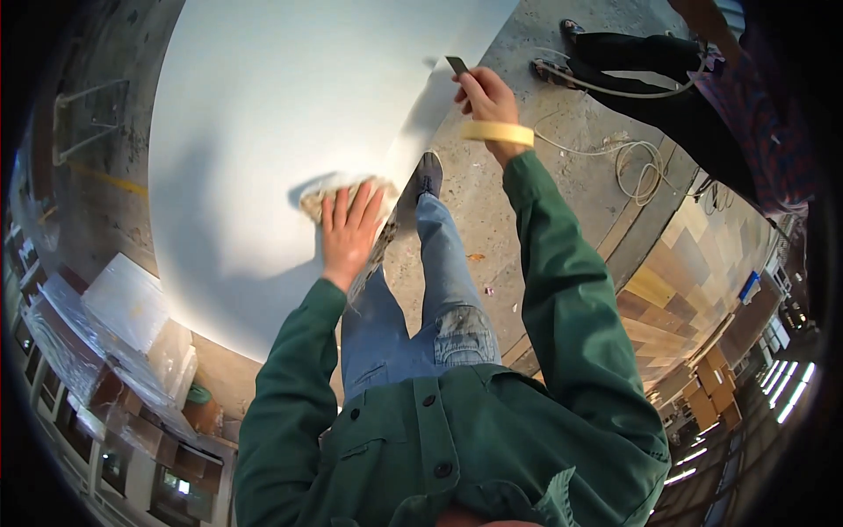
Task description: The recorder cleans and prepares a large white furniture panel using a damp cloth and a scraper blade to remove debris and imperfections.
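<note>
A large white panel (263,97) with a smooth face spreads out in front of me. My left hand (345,237) presses a crumpled, off-white rag (334,191) against it near its right edge, the fingers laid over the cloth. Farther out, by that same edge, my right hand (488,95) pinches a small, dark, flat blade, perhaps a scraper (457,65). A pale yellow ring like a roll of tape (497,133) sits around my right wrist.
Another person in dark trousers (650,66) stands at the far right, with a pale hose (641,176) coiled on the concrete floor. A patchwork of wood-toned boards (694,263) lies to the right. Plastic-wrapped items (97,351) stand at lower left; a metal frame (88,114) is farther up.
</note>
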Available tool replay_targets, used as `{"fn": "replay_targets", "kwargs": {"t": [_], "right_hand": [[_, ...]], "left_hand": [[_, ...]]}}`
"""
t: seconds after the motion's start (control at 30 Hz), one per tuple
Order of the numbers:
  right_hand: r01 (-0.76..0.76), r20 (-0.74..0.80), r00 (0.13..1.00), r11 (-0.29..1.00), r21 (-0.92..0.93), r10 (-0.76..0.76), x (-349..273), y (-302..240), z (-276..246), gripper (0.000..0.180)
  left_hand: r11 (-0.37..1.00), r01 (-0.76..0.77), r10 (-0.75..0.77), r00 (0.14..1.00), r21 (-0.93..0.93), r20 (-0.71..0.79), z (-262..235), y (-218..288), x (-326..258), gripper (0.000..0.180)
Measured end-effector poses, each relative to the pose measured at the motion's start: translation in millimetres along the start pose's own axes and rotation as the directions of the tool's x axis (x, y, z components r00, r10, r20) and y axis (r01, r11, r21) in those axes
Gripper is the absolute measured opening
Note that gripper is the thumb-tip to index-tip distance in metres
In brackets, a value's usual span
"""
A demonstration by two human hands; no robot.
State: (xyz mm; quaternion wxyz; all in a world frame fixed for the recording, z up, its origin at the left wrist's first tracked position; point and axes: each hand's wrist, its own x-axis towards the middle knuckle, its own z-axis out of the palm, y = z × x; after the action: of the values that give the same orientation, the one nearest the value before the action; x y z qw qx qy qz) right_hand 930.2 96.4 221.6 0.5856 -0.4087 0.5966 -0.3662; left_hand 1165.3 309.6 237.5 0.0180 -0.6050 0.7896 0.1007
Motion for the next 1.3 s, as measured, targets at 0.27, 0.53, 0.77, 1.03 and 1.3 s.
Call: {"fn": "replay_targets", "kwargs": {"t": [0.27,0.53,0.77,1.03,1.3], "right_hand": [[0.065,-0.081,0.991,0.903,-0.425,-0.109,21,75,34,0.022],[0.096,-0.025,0.990,0.806,-0.584,-0.136,-118,117,103,0.015],[0.218,0.055,0.971,0.767,-0.603,-0.232,-313,159,212,0.009],[0.020,-0.031,0.998,0.828,-0.561,-0.045,-286,148,200,0.019],[0.053,-0.030,0.996,0.801,-0.597,-0.088,-265,152,192,0.023]], "left_hand": [[0.997,0.023,-0.024,1.000,0.070,0.017,78,-34,-177,0.067],[1.000,0.001,-0.001,1.000,0.013,-0.029,88,-55,-295,0.064],[0.995,0.081,-0.076,0.993,-0.057,0.092,88,-70,-391,0.057],[0.994,0.103,-0.102,0.994,-0.035,0.026,79,-73,-406,0.055],[0.998,0.047,-0.047,0.999,-0.043,-0.001,87,-88,-438,0.055]]}}
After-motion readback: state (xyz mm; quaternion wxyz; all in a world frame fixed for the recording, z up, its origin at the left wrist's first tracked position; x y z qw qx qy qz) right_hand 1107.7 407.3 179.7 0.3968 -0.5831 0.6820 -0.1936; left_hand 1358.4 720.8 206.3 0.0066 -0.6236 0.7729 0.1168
